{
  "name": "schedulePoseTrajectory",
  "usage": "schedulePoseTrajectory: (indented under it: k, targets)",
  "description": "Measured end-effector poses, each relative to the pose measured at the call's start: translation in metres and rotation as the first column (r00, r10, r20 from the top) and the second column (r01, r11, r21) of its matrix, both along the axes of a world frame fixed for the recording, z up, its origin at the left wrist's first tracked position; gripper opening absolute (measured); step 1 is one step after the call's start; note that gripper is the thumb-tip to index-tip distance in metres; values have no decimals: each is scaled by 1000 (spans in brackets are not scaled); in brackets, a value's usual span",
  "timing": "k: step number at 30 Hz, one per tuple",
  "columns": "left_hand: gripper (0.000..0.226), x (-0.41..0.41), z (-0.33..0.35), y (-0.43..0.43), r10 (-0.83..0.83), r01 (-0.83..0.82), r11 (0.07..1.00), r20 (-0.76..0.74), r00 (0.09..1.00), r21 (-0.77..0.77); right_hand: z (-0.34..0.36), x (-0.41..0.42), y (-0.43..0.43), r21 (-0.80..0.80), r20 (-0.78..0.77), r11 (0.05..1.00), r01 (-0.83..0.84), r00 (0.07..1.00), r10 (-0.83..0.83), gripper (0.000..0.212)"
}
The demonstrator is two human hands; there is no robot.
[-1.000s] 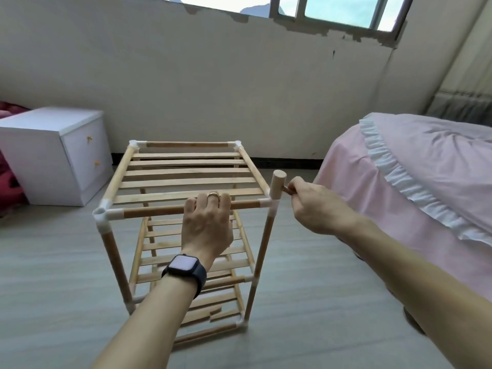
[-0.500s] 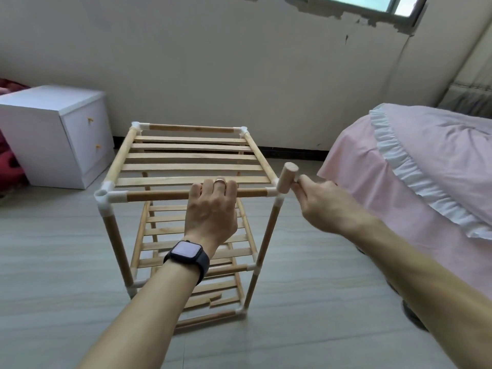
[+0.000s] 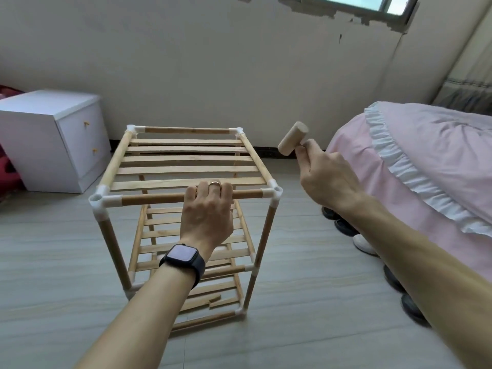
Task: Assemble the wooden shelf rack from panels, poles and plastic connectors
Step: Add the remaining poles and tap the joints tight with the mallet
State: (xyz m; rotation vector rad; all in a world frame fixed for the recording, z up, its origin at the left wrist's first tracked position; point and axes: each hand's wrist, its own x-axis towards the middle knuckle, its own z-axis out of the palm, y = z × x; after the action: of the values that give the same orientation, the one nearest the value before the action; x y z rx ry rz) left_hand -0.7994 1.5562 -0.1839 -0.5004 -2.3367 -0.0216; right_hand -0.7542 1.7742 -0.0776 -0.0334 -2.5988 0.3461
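Left hand (image 3: 207, 217) grasps the near top pole (image 3: 151, 200) of the shelf rack (image 3: 186, 170), which stands upright on the floor (image 3: 319, 302). Right hand (image 3: 328, 177) grips a wooden mallet (image 3: 292, 138), held above and right of the near-right connector (image 3: 274, 193).

readable text: none | smartwatch (image 3: 183, 255) screen: washed-out (nothing legible) | labels, brands: none

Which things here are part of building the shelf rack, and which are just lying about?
Job: shelf rack, its front pole gripped by the left hand; mallet held by the right hand; white corner connector.
Lying about: white cabinet, pink bed, shoes on the floor.
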Motion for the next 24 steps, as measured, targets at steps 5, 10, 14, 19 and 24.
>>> schedulePoseTrajectory:
  k: [5,10,14,19,24]
  targets:
    - [26,1,0,0,-13,12,1000,6,1000,11,-13,2,-11,278,415,960,44,895,-161,25]
    - [28,2,1,-1,-15,15,1000,8,1000,5,-14,3,-9,231,372,972,38,920,-124,35]
    - [34,2,1,-1,-16,16,1000,47,999,-4,-28,8,-6,88,305,995,46,950,-71,40]
    - [48,1,4,-9,-75,86,995,194,978,-50,-34,12,-20,-154,183,984,-94,976,122,32]
    - [66,11,15,-59,-273,261,951,53,961,164,-23,14,-47,-365,169,881,-302,909,382,19]
